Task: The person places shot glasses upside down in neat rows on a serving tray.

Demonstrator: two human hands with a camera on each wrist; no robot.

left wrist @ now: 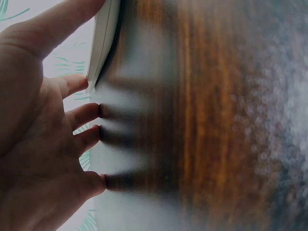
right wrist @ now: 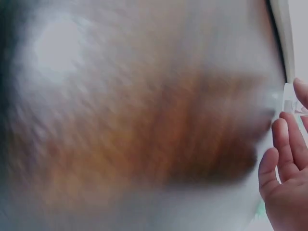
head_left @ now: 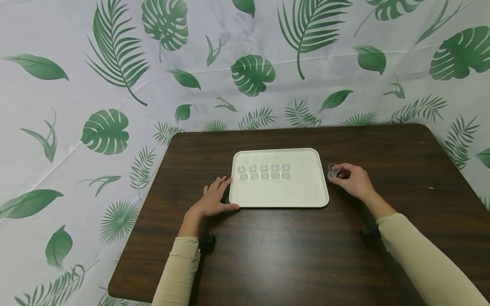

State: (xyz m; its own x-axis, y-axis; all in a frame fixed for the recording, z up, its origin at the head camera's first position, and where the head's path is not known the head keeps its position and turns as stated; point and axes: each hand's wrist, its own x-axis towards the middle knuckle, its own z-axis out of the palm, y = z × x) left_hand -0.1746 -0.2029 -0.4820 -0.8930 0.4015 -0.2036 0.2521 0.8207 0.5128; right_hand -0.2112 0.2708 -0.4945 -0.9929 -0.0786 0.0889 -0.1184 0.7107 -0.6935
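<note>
My left hand (head_left: 212,199) rests at the left end of a cream tray (head_left: 275,196), thumb at the near corner and fingers spread. In the left wrist view its fingertips (left wrist: 99,132) meet the dark table beside the tray's rim. Just off the tray's right edge, my right hand (head_left: 354,180) pinches a small clear cup (head_left: 332,171) between thumb and fingers. The right wrist view catches part of that cup (right wrist: 289,98) at the far right, partly hidden by the hand. A row of several similar clear cups (head_left: 264,172) stands on the tray's far left half.
The dark wood-grain table (head_left: 283,255) extends around the tray. Behind it and to the left hangs a white cloth (head_left: 214,102) printed with green leaves. A small yellowish speck (head_left: 431,188) lies on the table at the right. Dark wrist devices (head_left: 207,243) sit under both forearms.
</note>
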